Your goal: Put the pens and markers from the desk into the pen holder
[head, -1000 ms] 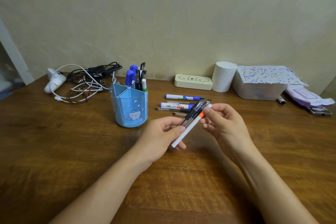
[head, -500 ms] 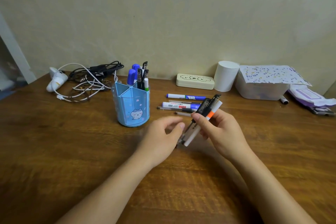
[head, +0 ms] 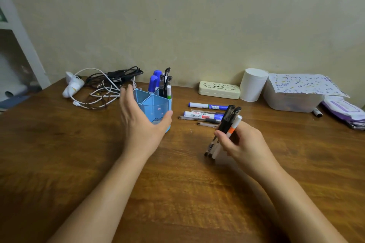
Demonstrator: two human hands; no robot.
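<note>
The blue pen holder (head: 156, 108) stands mid-desk, a few pens already upright inside. The left hand (head: 141, 122) spreads wide around its front, likely to steady it. To its right, the right hand (head: 240, 142) clasps a bundle of pens (head: 225, 128), tips tapped level on the wood; loose markers (head: 205, 113) lie between holder and bundle.

Print on the marker (head: 203, 114) is too blurred to read.
</note>
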